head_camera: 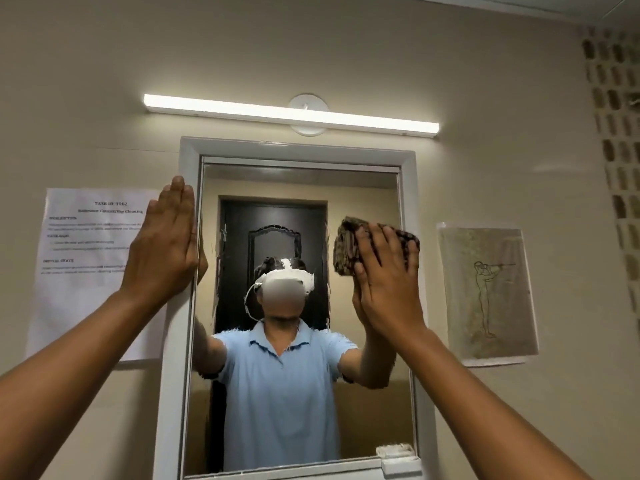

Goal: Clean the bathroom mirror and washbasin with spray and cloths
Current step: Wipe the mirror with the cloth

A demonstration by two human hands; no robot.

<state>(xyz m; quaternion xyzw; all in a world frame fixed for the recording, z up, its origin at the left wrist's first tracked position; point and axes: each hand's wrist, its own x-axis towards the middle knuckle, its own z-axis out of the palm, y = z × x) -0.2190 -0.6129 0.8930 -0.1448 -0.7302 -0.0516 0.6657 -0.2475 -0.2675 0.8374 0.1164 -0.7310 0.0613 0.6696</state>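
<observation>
Only 1 view here, the head cam, tilted up at the wall. The mirror (298,393) in its white frame (410,209) is being worked on right now. The right hand (388,278) presses a brown patterned cloth (346,247) flat against the glass near the mirror's right edge, about mid-height; its fingers (398,244) are spread straight over the cloth, pushing rather than clutching. The left hand (166,244) is flat and empty, fingers straight and together, braced on the left side of the frame.

Progress-wise I'd say it's the mirror-wiping stage, somewhere in the middle. I can't tell whether the glass has spray or streaks on it. The washbasin and the spray bottle aren't in shot, so no clue there; my guess is the basin is still to do.
</observation>
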